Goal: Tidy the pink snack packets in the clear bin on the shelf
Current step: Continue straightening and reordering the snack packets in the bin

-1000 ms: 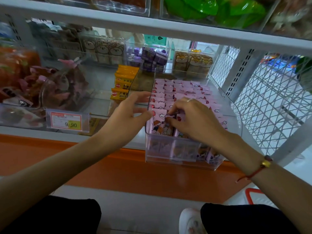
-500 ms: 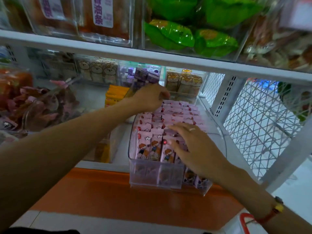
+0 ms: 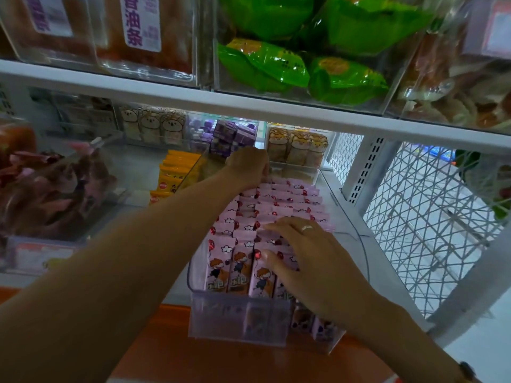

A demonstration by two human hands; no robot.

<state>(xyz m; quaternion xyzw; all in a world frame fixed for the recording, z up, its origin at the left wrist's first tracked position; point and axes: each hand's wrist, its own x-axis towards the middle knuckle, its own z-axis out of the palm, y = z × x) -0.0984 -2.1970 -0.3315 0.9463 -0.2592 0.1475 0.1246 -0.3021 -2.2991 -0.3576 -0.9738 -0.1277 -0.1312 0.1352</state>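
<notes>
The clear bin (image 3: 276,322) stood on the lower shelf (image 3: 345,214), its near end jutting past the shelf's front edge over the orange base (image 3: 249,363). The pink packets (image 3: 279,205) filled it in upright rows running from near to far, their printed faces toward me. My right hand (image 3: 312,261) lay flat on the near rows at the right side of the bin, fingers straight and spread, the thumb pressing the top of a front packet; it gripped nothing. A ring (image 3: 307,228) showed on one finger of that hand. My left hand (image 3: 249,164) was at the far end of the bin, over the last rows, with the fingers curled downward; I could not tell whether they pinched a packet or only touched the tops. Left of the bin stood yellow packets (image 3: 174,175) in another clear bin, and further left a bin of dark pink wrappers (image 3: 58,189). Beyond the far end were purple boxes (image 3: 229,136) and bear-printed packs (image 3: 298,146). On the shelf above sat green bags (image 3: 298,67). A white wire mesh panel (image 3: 420,217) closed the right side.
</notes>
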